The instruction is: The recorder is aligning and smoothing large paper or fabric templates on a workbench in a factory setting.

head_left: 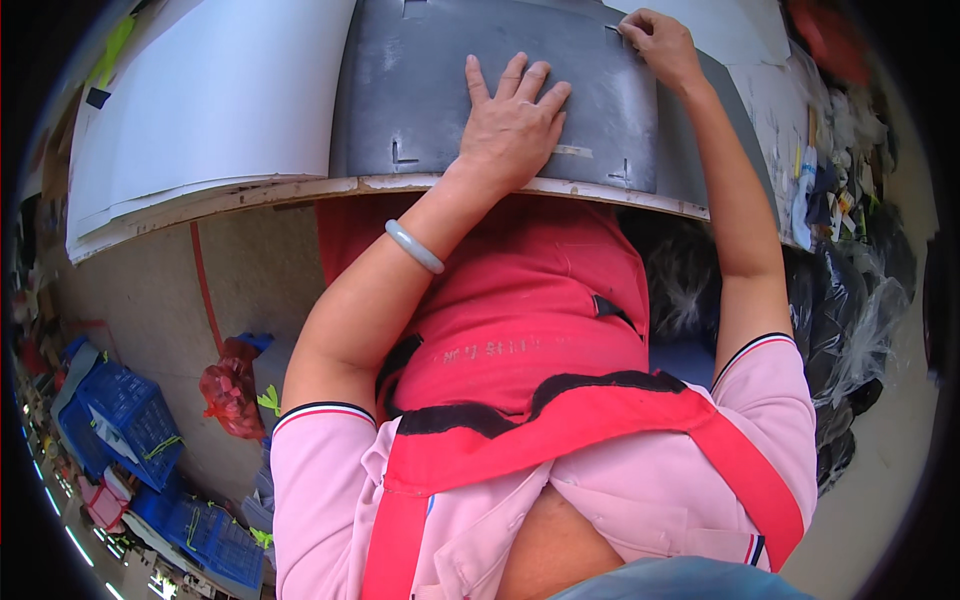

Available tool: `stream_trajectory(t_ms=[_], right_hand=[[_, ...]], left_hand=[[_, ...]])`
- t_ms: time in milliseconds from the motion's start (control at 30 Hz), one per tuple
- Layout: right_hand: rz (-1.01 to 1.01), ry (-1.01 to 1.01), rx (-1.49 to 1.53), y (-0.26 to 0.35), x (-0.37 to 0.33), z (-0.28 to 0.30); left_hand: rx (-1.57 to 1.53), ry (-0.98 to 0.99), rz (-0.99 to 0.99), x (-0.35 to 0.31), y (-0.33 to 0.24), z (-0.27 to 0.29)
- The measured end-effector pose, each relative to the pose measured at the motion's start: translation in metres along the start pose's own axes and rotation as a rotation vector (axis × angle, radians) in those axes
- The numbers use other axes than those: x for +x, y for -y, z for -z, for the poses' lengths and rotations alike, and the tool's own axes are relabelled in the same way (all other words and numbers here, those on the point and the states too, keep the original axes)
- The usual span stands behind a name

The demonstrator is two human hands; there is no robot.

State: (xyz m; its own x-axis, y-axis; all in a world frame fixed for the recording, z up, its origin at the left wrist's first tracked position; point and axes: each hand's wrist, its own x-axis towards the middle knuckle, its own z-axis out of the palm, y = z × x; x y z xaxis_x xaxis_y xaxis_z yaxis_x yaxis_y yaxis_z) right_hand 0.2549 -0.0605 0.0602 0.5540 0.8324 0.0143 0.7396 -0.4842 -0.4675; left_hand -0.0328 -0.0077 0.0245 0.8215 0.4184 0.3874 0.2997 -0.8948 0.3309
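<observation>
Pink shirt and red apron fill the foreground. Blue crates on floor, far left. White sheets beside grey sheet on the table. Left hand pressed flat, fingers spread, on grey sheet, gripping nothing. Right hand pinches its far corner.

Left hand flat, fingers spread; right hand pinching.

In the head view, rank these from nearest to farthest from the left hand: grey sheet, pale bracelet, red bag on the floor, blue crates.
From the left hand:
1. grey sheet, under the palm
2. pale bracelet, on that wrist
3. red bag, floor, left
4. blue crates, far lower left
</observation>
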Motion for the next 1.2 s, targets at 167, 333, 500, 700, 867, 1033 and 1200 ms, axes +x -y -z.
stream_trajectory(t_ms=[167, 333, 500, 700, 867, 1033, 1200], right_hand=[[-0.097, -0.112, 0.201, -0.016, -0.005, -0.004], [-0.222, -0.095, 0.031, 0.037, -0.008, 0.003], [-0.140, 0.178, 0.144, -0.037, 0.013, 0.019], [-0.079, -0.011, 0.264, -0.020, -0.009, -0.006], [-0.038, -0.028, 0.098, -0.007, -0.004, -0.007], [0.111, -0.072, -0.155, 0.003, -0.002, -0.014], [-0.016, -0.022, 0.032, -0.016, -0.008, -0.001]], left_hand=[[0.002, 0.002, -0.020, 0.003, -0.004, -0.001], [0.006, 0.001, -0.005, -0.001, 0.000, 0.000], [-0.011, -0.014, -0.025, 0.007, -0.007, -0.006], [0.007, 0.002, -0.005, 0.000, 0.000, -0.003], [0.018, -0.020, -0.012, 0.001, -0.001, -0.004], [0.031, -0.011, 0.003, -0.002, 0.000, -0.003], [0.001, -0.009, -0.026, 0.007, -0.011, -0.008]])
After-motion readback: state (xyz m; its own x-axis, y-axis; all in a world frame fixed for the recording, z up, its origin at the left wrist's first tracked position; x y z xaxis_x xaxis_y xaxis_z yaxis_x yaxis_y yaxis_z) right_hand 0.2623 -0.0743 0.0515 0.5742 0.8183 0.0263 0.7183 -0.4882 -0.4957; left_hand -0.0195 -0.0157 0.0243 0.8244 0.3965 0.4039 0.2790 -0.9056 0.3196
